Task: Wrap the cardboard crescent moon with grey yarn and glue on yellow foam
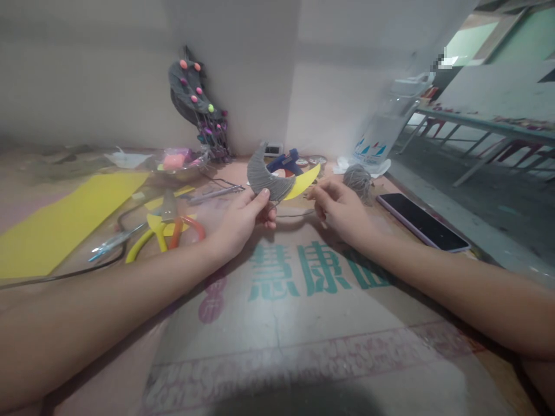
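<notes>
Brown cardboard with green characters (243,341) lies nearest

Above it, my left hand (247,215) holds, between thumb and fingers, one crescent of yellow card, wrapped mostly in grey yarn (274,186); its right tip is bare. One thin grey strand (295,215) goes from the crescent to my right hand (340,208), whose fingers are bent close together; if they pinch this strand, I cannot tell. Behind this hand sits a round grey yarn ball (358,179), and to its right lies a dark-screened phone (422,221).
</notes>
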`<move>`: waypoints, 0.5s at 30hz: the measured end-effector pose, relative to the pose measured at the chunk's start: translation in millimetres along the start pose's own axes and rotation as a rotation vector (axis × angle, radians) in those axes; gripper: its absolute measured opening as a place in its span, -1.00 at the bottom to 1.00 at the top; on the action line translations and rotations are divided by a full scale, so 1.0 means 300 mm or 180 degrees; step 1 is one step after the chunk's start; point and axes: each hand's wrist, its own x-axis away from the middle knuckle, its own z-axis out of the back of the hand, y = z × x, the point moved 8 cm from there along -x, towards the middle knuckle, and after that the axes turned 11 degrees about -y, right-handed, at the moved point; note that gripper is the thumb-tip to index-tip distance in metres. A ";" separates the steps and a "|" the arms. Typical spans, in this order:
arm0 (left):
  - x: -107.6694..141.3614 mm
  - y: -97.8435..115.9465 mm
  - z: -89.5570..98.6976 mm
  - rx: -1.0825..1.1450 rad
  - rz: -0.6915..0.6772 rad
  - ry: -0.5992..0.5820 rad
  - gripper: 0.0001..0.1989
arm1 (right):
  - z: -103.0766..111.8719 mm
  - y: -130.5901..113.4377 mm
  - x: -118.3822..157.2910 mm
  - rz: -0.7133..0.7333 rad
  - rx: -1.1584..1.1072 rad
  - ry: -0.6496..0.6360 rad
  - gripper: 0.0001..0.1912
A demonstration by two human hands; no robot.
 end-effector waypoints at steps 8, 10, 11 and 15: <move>-0.003 0.007 0.017 0.0029 -0.0098 0.0223 -0.80 | 0.019 0.001 -0.001 0.0160 0.0024 -0.0057 -0.69; -0.003 0.008 0.013 0.0053 -0.0095 0.0164 -0.79 | -0.039 -0.028 0.018 0.0189 0.0349 -0.0444 -0.79; -0.002 0.008 0.011 0.0072 -0.0094 0.0130 -0.80 | -0.069 -0.049 0.029 0.0292 0.0511 -0.0648 -0.76; 0.002 0.009 0.004 0.0108 -0.0094 0.0033 -0.83 | -0.133 -0.101 0.052 0.0642 0.1101 -0.1117 -0.82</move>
